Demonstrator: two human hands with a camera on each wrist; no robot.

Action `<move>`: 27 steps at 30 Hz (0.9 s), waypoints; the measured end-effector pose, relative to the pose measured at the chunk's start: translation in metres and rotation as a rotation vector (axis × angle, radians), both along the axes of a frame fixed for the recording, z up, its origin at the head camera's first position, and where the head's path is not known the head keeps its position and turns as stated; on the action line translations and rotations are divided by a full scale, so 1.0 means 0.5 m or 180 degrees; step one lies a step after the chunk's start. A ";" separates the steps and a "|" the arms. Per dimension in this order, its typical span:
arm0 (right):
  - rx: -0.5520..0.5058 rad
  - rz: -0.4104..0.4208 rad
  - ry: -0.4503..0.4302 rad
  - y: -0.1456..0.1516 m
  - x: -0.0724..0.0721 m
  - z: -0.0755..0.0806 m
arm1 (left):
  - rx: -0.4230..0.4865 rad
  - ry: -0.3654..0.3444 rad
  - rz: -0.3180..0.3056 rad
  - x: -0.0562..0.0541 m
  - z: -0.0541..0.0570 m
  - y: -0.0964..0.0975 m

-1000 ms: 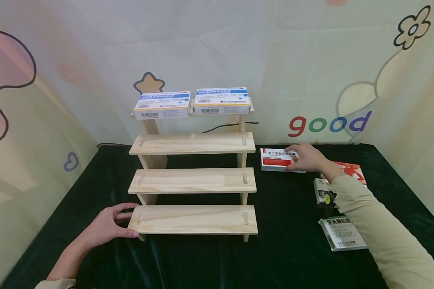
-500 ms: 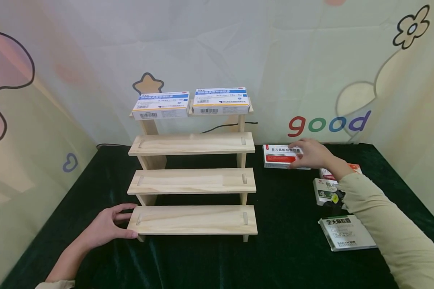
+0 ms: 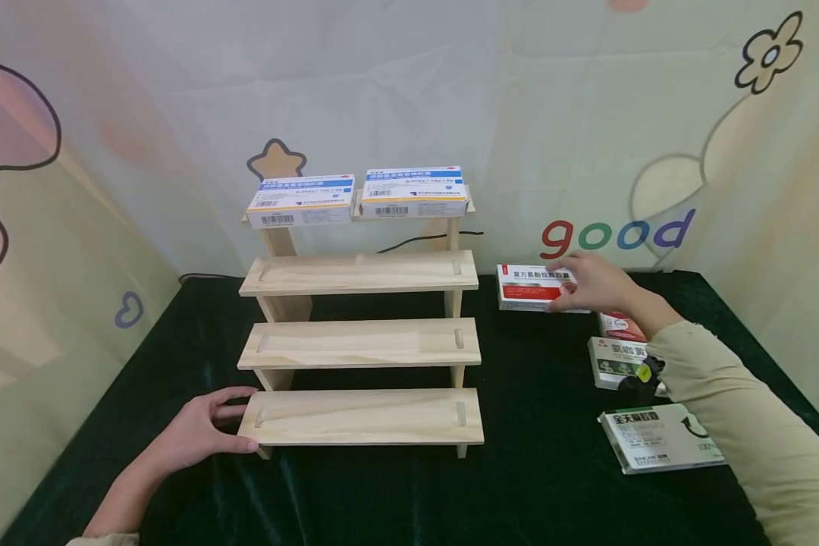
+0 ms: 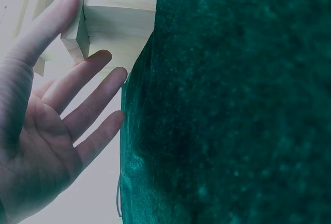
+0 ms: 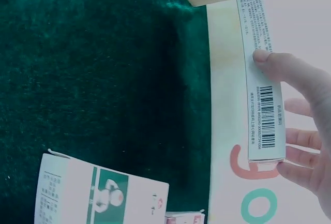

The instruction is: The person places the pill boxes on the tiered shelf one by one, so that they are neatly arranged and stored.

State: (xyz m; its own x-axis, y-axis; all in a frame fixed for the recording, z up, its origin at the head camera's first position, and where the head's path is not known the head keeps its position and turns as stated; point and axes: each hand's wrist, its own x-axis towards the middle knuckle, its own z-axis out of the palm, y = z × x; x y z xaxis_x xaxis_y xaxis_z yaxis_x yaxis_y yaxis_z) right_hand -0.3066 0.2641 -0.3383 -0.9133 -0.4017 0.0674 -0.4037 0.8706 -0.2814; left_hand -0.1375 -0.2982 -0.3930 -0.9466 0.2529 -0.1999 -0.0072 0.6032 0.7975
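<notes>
My left hand [image 3: 192, 431] spans the left end of the lowest board of a light wooden tiered display rack [image 3: 358, 417]. Its thumb is at the front corner and the index finger at the back one; the other fingers [image 4: 106, 125] reach out straight. Over to the right, my right hand [image 3: 597, 284] grips a white and red medicine box [image 3: 528, 282] by its right end. In the right wrist view the thumb presses the box's [image 5: 266, 115] barcode side, with the fingers behind. Two blue and white medicine boxes [image 3: 300, 201] lie side by side on the rack's top tier.
Below my right forearm lie a red box [image 3: 619, 326], a white and green box [image 3: 614, 360] and a larger white box [image 3: 658, 440], partly hidden by the sleeve. Dark green cloth [image 3: 539, 470] covers the table. A printed curtain [image 3: 573, 114] hangs behind.
My right hand has lifted the white and red medicine box slightly, and the forearm has shifted right, uncovering more of the boxes below. The left hand stays at the rack.
</notes>
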 end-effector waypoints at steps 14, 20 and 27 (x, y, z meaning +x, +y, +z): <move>0.0108 0.0058 0.0121 -0.001 0.024 0.057 | 0.0010 0.0031 -0.0053 -0.002 -0.003 -0.003; 0.0127 0.0123 0.0262 0.002 0.030 0.074 | 0.0005 0.0045 -0.0055 -0.003 -0.004 -0.004; 0.0092 0.0176 0.0316 -0.002 0.036 0.085 | 0.0024 0.0034 -0.0066 -0.002 -0.005 -0.004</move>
State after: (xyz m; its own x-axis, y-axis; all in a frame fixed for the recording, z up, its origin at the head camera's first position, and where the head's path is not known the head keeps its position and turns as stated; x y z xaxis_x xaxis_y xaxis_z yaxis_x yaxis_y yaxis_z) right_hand -0.2885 0.2629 -0.2960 -0.8791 -0.4543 0.1440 -0.4759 0.8534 -0.2129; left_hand -0.1387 -0.3001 -0.3957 -0.9432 0.2741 -0.1876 0.0139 0.5970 0.8021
